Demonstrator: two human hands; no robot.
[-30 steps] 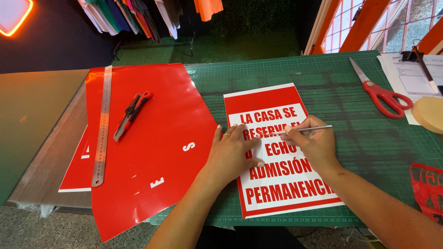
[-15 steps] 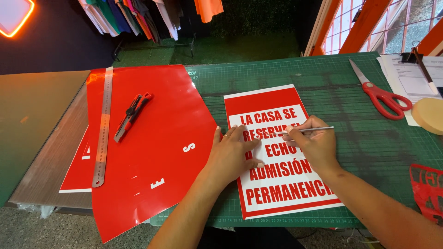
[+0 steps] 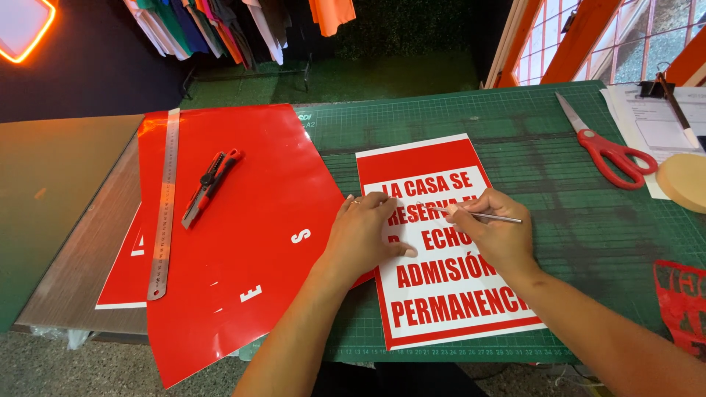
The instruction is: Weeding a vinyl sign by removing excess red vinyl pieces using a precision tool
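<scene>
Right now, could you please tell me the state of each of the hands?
Left hand: open, pressed flat on the red-and-white sign.
Right hand: closed on a thin metal tool.

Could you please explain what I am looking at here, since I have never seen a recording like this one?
There is no machine here: a person works with two bare hands, and the single picture comes from a camera worn on their head, looking down at the work.

The surface is a green cutting mat on a table. On it lies a red and white sign with red lettering. The left hand rests flat on the sign. The right hand holds a thin metal pick, its tip at the lettering.

To the left lie large red vinyl sheets, with a steel ruler and a red utility knife on top. To the right are red-handled scissors, a clipboard with paper and a pale round disc.
</scene>
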